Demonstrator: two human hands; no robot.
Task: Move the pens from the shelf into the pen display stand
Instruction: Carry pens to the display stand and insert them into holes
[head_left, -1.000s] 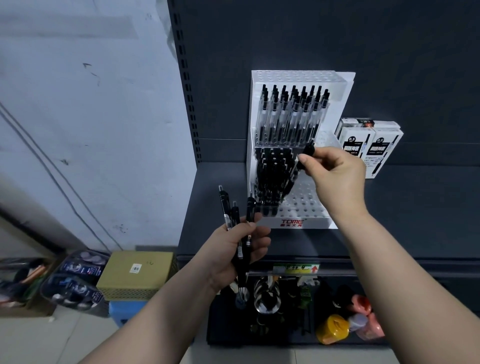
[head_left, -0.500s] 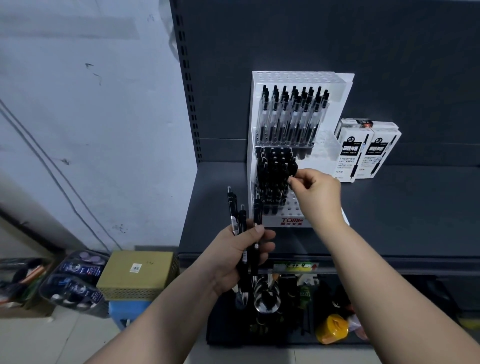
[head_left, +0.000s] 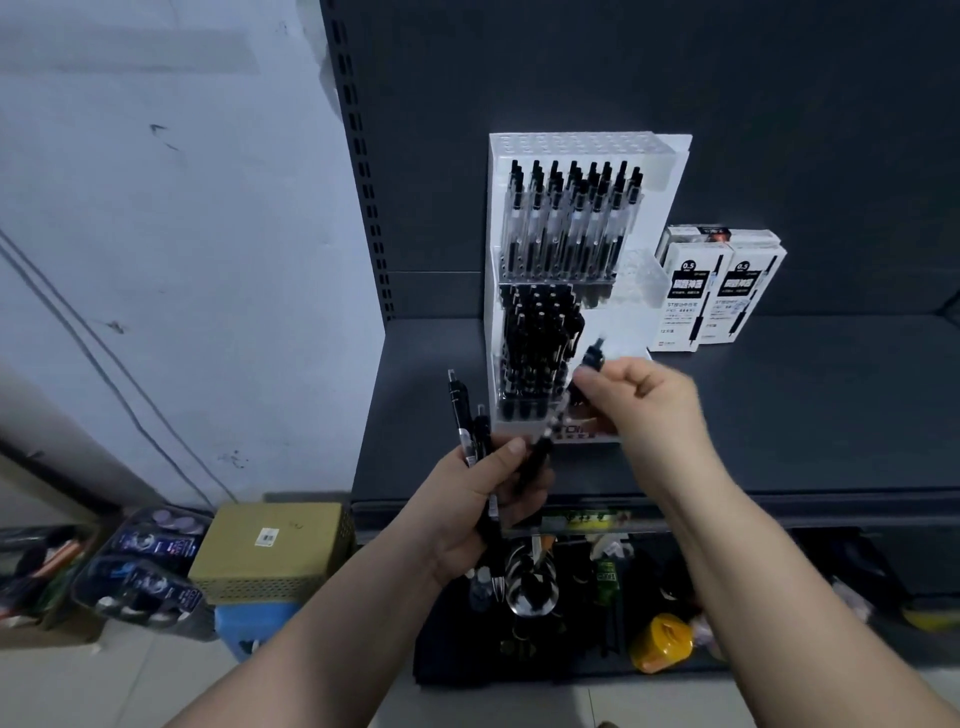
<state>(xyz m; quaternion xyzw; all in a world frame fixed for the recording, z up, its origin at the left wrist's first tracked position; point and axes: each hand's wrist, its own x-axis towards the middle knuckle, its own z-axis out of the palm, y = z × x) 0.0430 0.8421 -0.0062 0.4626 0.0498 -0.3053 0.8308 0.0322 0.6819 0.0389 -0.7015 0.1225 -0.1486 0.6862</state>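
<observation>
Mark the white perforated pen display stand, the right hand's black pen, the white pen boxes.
white perforated pen display stand (head_left: 582, 144): head view, bare top tier.
black pen (head_left: 593, 357) in right hand (head_left: 644, 400): head view, upper end.
white pen boxes (head_left: 685, 296): head view, left box front.

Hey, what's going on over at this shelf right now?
A person is filling a white pen display stand on a dark shelf. The left hand grips a bunch of black pens, while the right hand pinches a single pen by its top end in front of the stand's lower tier, which holds many black pens. Two pen boxes stand beside it.
</observation>
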